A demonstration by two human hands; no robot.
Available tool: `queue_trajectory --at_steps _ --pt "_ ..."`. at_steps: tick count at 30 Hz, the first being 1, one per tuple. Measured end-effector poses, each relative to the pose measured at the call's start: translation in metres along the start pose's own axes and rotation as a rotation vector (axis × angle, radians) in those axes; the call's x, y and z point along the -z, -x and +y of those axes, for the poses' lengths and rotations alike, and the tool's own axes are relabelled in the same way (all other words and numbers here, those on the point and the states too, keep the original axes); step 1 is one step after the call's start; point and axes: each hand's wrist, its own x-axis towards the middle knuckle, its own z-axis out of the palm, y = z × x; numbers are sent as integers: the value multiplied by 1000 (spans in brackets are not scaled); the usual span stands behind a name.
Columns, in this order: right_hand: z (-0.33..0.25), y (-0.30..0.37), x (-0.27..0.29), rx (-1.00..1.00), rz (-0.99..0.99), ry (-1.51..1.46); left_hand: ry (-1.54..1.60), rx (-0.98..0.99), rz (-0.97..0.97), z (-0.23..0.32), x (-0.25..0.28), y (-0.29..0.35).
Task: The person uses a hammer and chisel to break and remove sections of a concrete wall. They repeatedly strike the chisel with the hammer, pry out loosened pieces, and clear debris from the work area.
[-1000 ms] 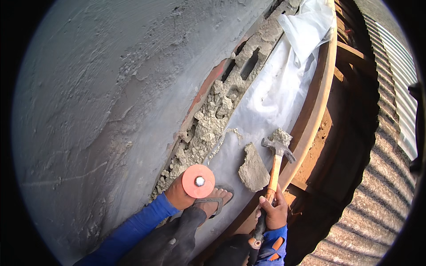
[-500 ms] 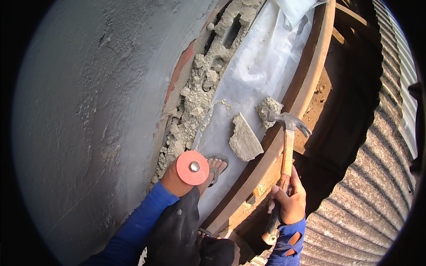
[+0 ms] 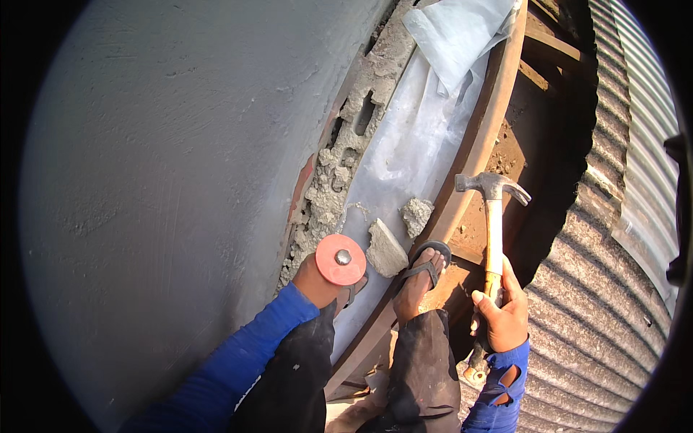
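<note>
My left hand point(image 3: 312, 283) is closed around a chisel point(image 3: 341, 260) seen end-on; its round red hand guard and metal striking end face up, hiding the shaft and most of the fingers. It is held above the broken edge of hollow block and crumbled mortar point(image 3: 328, 191) along the wall's foot. In my right hand point(image 3: 507, 317) is a claw hammer point(image 3: 494, 231), gripped by its handle with the head upward, apart from the chisel. A flat mortar chunk point(image 3: 387, 250) and a rounder lump point(image 3: 416, 216) lie between the two hands.
A grey plastered wall point(image 3: 180, 180) rises at left. Clear plastic sheeting point(image 3: 404, 144) covers the strip beside a curved wooden beam point(image 3: 480, 155). My sandalled right foot point(image 3: 427, 270) rests on the beam. Beyond it are a dark gap point(image 3: 552, 155) and corrugated roofing point(image 3: 577, 317).
My right foot has come into view on the beam. Both hands, still holding the chisel and hammer, appear farther right in the picture, as the view has shifted too.
</note>
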Motion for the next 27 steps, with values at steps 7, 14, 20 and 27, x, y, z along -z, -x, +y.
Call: queue_trajectory --at_steps 7,14,20,27 --pt "-33 -56 0 29 -70 -27 -53 73 -183 21 -11 -37" --pt "-32 -111 15 6 -179 23 -2 68 -107 48 -22 -79" --pt "12 -209 -7 124 -241 80 46 130 -191 62 -25 -128" --pt "45 -304 -62 88 -173 136 -15 -195 -139 83 19 -140"
